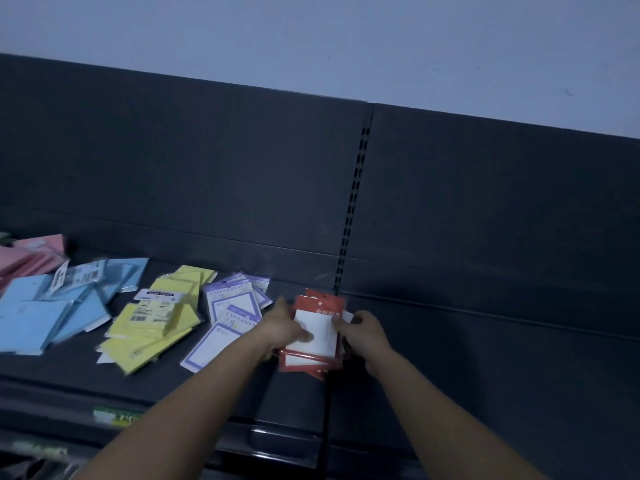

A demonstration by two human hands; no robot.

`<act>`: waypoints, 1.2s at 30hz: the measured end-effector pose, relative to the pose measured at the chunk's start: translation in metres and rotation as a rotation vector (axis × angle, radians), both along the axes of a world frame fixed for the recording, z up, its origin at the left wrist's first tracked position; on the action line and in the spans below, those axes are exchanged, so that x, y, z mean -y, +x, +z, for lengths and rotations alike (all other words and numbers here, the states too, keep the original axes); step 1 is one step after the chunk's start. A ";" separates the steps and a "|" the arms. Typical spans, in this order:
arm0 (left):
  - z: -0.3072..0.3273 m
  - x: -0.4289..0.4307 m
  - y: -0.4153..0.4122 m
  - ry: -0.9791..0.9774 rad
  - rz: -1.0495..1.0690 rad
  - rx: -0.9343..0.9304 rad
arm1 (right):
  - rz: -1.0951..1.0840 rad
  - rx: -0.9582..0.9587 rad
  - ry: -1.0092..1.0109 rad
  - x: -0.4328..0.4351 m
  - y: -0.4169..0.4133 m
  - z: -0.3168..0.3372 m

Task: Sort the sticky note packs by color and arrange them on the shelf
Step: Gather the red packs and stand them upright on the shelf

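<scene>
On the dark shelf (pixel 485 358) lie groups of sticky note packs by colour: pink packs (pixel 27 254) far left, blue packs (pixel 45 306), yellow packs (pixel 156 317), purple-bordered packs (pixel 232 306). Right of these sits a stack of red packs (pixel 317 330) with white centres. My left hand (pixel 282 327) grips the stack's left side, thumb on the top pack. My right hand (pixel 363 332) holds its right edge with curled fingers. The lower packs in the stack are partly hidden.
A slotted upright (pixel 351 216) splits the dark back panel just behind the red stack. The shelf's front edge carries a green price label (pixel 114 417). The shelf section to the right of the upright holds nothing visible.
</scene>
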State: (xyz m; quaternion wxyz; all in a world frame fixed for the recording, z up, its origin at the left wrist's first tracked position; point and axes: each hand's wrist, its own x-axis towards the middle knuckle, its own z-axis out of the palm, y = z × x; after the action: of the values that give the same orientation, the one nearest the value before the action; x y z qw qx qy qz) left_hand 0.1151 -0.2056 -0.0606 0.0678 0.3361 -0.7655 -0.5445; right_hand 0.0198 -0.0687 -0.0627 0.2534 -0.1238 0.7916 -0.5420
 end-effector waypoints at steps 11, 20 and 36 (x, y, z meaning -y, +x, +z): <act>-0.001 -0.016 -0.019 0.199 -0.167 -0.028 | -0.165 0.093 -0.102 -0.014 -0.012 -0.013; -0.013 -0.034 -0.028 0.227 -0.207 -0.074 | -0.209 0.049 -0.129 -0.033 -0.019 -0.021; -0.017 -0.071 -0.011 -0.058 -0.080 -0.060 | -0.062 -0.212 0.145 -0.085 -0.035 -0.019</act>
State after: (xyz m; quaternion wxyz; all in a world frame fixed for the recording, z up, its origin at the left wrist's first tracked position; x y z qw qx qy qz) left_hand 0.1037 -0.1349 -0.0781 0.0786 0.2869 -0.7912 -0.5343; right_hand -0.0150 0.0163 -0.0813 0.1596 -0.1374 0.8545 -0.4749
